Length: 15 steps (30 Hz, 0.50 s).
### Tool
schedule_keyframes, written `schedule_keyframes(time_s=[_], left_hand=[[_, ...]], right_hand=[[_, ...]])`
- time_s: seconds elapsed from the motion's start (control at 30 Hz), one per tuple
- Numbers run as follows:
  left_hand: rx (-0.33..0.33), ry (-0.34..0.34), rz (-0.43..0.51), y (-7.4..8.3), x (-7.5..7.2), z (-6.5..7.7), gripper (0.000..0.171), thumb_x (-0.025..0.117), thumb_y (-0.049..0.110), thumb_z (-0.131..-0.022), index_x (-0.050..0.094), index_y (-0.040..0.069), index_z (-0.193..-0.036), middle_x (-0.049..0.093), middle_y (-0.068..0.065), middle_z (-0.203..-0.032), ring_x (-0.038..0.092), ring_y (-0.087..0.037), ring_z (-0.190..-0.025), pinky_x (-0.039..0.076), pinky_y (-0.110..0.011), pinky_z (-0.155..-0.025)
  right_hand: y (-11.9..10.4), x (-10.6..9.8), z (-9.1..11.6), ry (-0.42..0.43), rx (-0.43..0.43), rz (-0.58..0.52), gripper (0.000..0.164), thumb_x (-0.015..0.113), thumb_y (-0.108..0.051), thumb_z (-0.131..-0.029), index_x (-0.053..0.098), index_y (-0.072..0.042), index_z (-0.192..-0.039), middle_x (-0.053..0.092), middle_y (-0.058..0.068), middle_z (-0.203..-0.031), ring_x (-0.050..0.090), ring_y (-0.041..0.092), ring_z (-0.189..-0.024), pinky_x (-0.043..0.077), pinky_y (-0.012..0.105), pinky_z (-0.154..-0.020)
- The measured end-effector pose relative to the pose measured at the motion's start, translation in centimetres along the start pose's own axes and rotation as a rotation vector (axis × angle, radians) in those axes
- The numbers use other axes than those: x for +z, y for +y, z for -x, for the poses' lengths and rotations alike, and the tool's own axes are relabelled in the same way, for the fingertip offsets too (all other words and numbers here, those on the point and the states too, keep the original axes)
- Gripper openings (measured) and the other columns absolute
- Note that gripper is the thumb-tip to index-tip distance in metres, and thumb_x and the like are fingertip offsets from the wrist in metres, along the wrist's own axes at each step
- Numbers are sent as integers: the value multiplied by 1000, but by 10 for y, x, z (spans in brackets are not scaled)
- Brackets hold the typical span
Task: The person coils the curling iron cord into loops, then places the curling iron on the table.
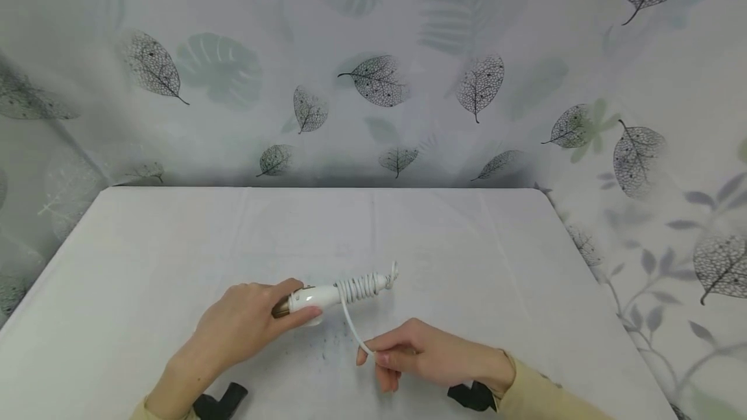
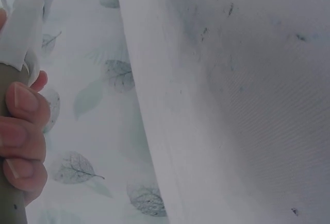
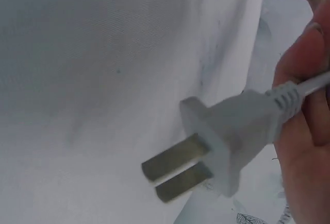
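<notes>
A white curling iron point(image 1: 323, 297) with a gold-brown barrel is held above the table in the head view. My left hand point(image 1: 242, 323) grips it by the barrel, and the left wrist view shows curled fingers point(image 2: 26, 139) around that part. Several turns of the white cord point(image 1: 360, 287) wrap the far end of the handle. A loose stretch of cord runs down to my right hand point(image 1: 428, 352), which pinches it between thumb and fingers. From that hand hangs a white two-pin plug point(image 3: 240, 123), plain in the right wrist view; in the head view the hand hides it.
A white cloth covers the table point(image 1: 175, 245), with small dark marks below the curling iron. Behind it and at the sides hangs a leaf-patterned curtain point(image 1: 350, 31). Black devices point(image 1: 222, 400) sit at both wrists.
</notes>
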State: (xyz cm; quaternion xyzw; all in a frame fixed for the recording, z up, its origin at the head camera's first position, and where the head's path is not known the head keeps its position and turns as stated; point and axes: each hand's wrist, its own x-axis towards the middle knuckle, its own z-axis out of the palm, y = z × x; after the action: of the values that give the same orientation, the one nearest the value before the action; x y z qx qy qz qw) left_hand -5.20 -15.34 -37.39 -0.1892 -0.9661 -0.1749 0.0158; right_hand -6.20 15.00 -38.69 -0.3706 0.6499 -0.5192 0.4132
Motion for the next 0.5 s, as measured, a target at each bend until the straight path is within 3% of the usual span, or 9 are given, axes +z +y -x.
schedule_keyframes(time_s=[0.13,0.33,0.5], left_hand=[[14,-7,10,-1,-3,0,40,57,67,-90,65,29,-100,37,17,-58,31,2,-50,28,-20,-48],[32,-11,40,1,-6,1,42,55,69,-90,67,31,-104,44,21,-62,36,3,-52,31,-20,-49],[50,-16,71,3,-6,1,43,55,69,-90,67,30,-105,44,21,-62,37,4,-53,32,-19,-50]], right_hand=[[8,-1,-1,-29,-20,138,25,48,-13,-106,66,-3,-120,66,15,-82,53,5,-73,48,18,-72],[19,-8,-6,-1,-100,430,22,55,-2,-100,71,-7,-113,69,4,-76,55,-5,-75,50,15,-79],[24,-16,-14,20,-80,523,18,56,-2,-100,73,-7,-104,67,2,-74,54,-5,-73,49,14,-75]])
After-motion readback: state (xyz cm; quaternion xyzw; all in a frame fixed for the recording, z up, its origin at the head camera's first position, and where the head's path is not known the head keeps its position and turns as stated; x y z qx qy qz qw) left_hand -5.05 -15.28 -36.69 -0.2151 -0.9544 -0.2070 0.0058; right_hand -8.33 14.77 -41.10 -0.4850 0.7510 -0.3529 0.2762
